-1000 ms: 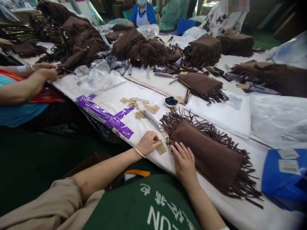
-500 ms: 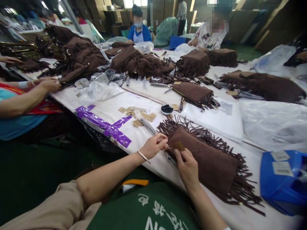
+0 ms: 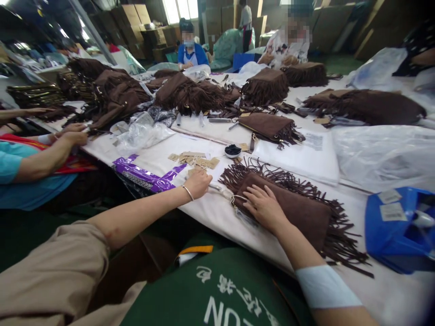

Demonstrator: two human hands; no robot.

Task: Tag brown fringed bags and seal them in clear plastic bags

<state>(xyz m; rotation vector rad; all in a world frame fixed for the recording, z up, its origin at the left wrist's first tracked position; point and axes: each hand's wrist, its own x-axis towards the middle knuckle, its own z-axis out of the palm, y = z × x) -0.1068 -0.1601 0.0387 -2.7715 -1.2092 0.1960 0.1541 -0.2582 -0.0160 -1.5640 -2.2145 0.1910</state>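
A dark brown fringed bag lies flat on the white-covered table in front of me. My right hand rests on the bag's left part, palm down with fingers spread. A pale cord loop shows at the bag's left end, by the fingertips. My left hand is closed beside a loose heap of tan paper tags, left of the bag. What its fingers pinch is hidden. A thin pale strip lies between that hand and the bag.
Behind the bag stands a small white dish with black contents. A blue container sits at right, near clear plastic. Purple tape marks the table edge. Piles of brown bags lie farther back. A co-worker's hands are at left.
My left hand has moved left from the bag's end toward the tags. My right hand, earlier pinching a tan tag, now lies spread on the bag; that tag no longer shows there.
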